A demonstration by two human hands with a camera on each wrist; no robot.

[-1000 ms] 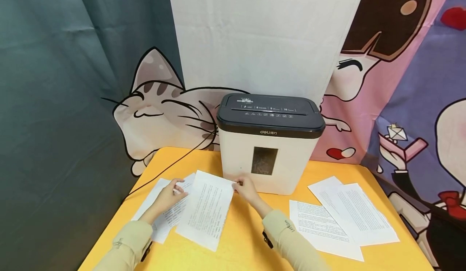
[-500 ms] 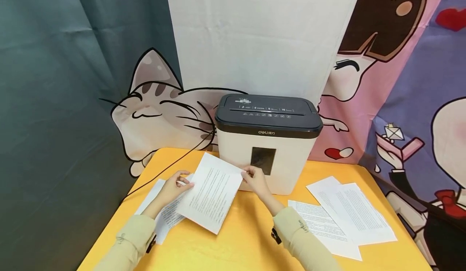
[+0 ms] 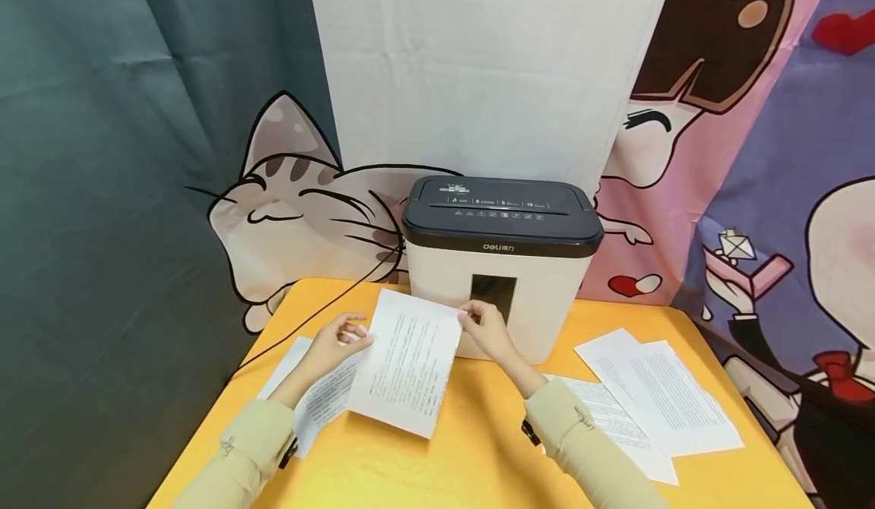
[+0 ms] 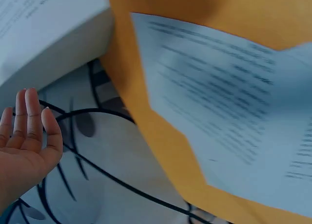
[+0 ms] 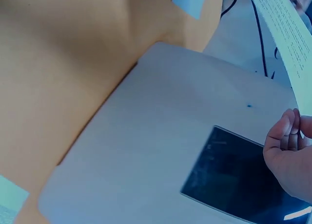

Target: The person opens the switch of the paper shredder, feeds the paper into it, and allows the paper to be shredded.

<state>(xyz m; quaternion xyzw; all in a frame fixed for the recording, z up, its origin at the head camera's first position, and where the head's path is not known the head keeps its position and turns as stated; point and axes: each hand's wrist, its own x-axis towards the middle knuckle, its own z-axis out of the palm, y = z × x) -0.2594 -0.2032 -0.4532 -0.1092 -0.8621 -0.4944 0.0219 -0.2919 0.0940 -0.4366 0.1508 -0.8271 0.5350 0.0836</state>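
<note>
A printed sheet of paper is raised over the table, in front of the lower left of a paper shredder with a dark lid and a white bin. My right hand pinches the sheet's upper right corner between thumb and fingers; the right wrist view shows that hand before the bin's dark window. Close to the sheet's left edge is my left hand, its fingers loosely bent; in the left wrist view, this hand appears with extended fingers and nothing in them. More printed sheets lie beneath it.
Several overlapping printed sheets lie on the right of the yellow table. A black cable runs along the table's left side toward the shredder. Printed cloth backdrops hang behind and at the sides.
The sheet in my right hand has risen from the table and shifted right, toward the shredder. My left hand has moved slightly up and right. The other sheets stay where they were.
</note>
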